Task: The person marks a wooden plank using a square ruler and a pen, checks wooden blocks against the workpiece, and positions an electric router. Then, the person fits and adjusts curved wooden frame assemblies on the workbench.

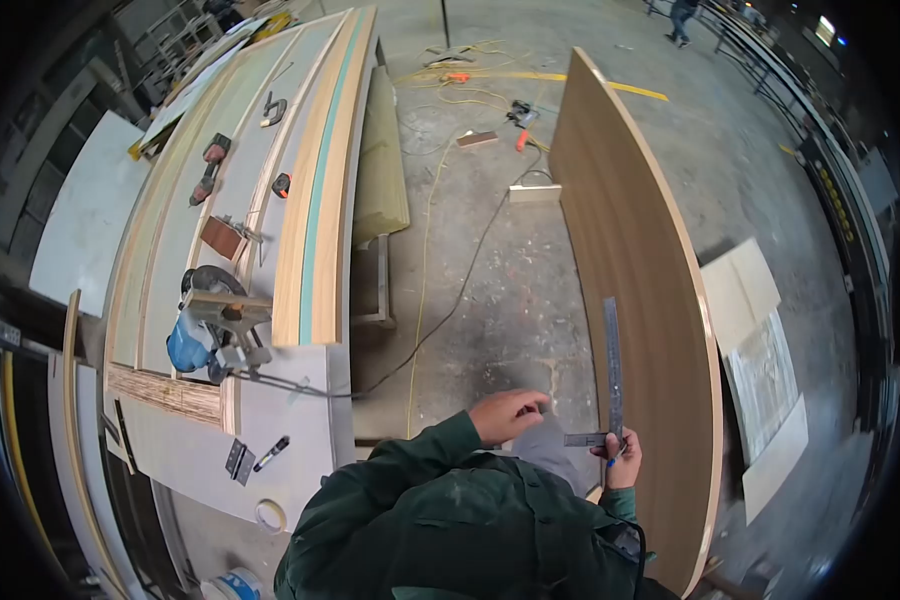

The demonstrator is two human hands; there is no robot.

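My left hand [508, 416] hovers in front of my body, left of the upright wood panel [635, 220]. Its fingers are loosely bent and apart, and nothing shows in them. With my right hand [623, 462] I grip a metal carpenter's square [614, 370] near its corner, at the panel's near side. Its long blade lies along the panel face, pointing away from me, and its short leg points left. A thin blue item, perhaps a pen [613, 460], also shows at the right fingers.
On the left, a workbench [305, 400] holds a framed panel, a blue circular saw [192, 340], a drill [210, 168], a clamp [273, 108], a tape measure [281, 185], a hinge [239, 460] and a marker [272, 453]. Cords [450, 262] cross the floor. A person [681, 20] stands far off.
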